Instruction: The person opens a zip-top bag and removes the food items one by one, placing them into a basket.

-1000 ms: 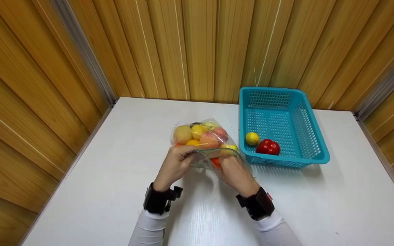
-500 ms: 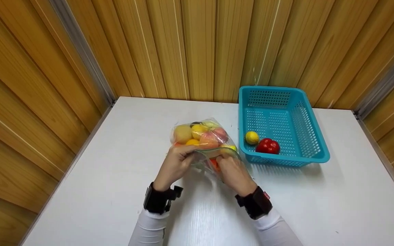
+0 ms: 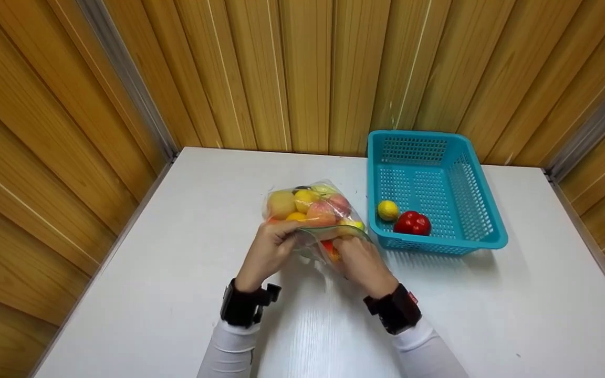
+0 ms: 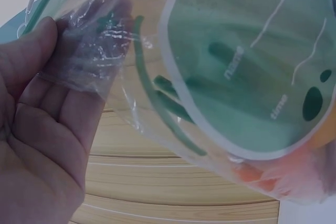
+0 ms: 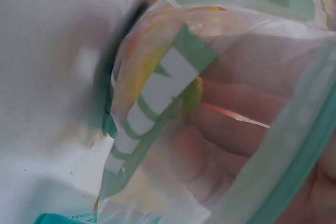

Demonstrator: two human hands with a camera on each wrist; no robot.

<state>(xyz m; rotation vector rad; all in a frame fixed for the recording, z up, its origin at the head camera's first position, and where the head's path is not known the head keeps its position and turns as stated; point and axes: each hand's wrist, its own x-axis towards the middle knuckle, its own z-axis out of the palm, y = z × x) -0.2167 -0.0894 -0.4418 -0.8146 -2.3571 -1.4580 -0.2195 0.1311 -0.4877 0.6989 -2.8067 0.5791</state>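
Observation:
A clear zip bag (image 3: 310, 239) with a green-edged mouth and green print lies on the white table, filled with several fruits. A yellow-tan round fruit (image 3: 281, 205), a yellow one (image 3: 305, 200) and a pinkish peach-like fruit (image 3: 321, 213) show through it. My left hand (image 3: 268, 249) pinches the bag's mouth between thumb and fingers, plastic stretched over the fingertips in the left wrist view. My right hand (image 3: 360, 262) reaches inside the mouth with bent fingers, beside an orange-red fruit (image 3: 331, 251). Through the film, its fingers (image 5: 236, 129) meet something yellow-green (image 5: 191, 96); cannot tell whether they grip it.
A blue-green plastic basket (image 3: 483, 245) stands to the bag's right, near the back. In its near-left corner lie a small lemon (image 3: 388, 210) and a shiny red bell-pepper-like piece (image 3: 413, 223). Wood-patterned walls (image 3: 308, 79) border the table (image 3: 176, 294) behind and at both sides.
The right hand has shifted only slightly inside the bag's mouth, and a little more of the orange-red fruit shows beside it. The left hand keeps its place on the bag.

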